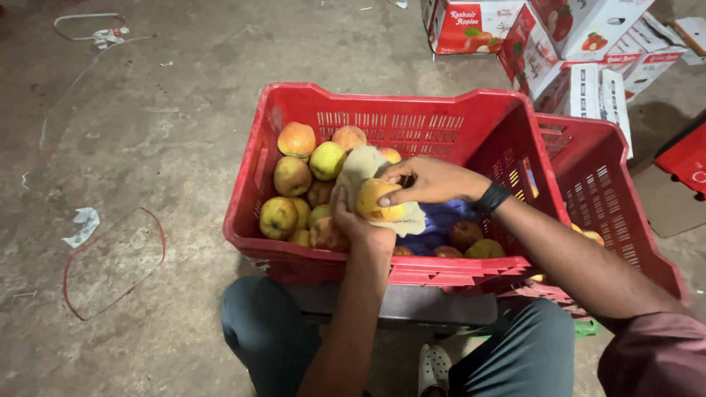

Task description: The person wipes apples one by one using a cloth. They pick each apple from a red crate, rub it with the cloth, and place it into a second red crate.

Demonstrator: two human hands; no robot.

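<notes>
Left hand [358, 229] cupped from below, closed round beige cloth [362, 167] and round yellow-red apple [376, 201]. Right hand [430, 180] pressed on apple from above, fingers curled over its top, thumb at its 6 o'clock. Apple held between both hands, no clear long axis, above middle of red slotted plastic crate [382, 125]. Loose apples [294, 176] heaped at 9 o'clock, blue liner [441, 217] at 4. Second red crate [610, 191] touching at 3 o'clock. Printed cardboard cartons [588, 44] at 1. Bare concrete floor [147, 132] at 9.
</notes>
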